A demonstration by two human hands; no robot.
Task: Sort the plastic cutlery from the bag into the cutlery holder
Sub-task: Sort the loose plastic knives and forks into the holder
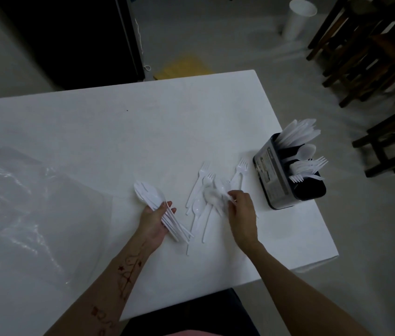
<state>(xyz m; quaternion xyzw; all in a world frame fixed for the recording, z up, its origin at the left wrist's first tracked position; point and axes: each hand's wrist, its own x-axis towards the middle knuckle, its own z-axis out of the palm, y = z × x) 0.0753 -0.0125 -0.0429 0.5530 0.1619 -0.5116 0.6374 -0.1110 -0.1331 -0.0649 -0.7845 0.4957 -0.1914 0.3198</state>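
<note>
My left hand (154, 221) is shut on a bundle of white plastic spoons (152, 200), their bowls pointing up and left. My right hand (242, 214) rests on a loose pile of white cutlery (203, 202) in the middle of the table, its fingers pinching a blurred spoon (215, 198). Forks (240, 170) lie at the pile's far side. The black cutlery holder (286, 175) stands at the table's right edge, with knives at the back, a spoon in the middle and forks in front. The clear plastic bag (29, 204) lies flat on the left.
The white table (143, 122) ends close behind the holder on the right. Dark wooden chairs (373, 57) and a white bin (299, 18) stand on the floor beyond. A dark seat edge (191, 316) sits below the table's near side.
</note>
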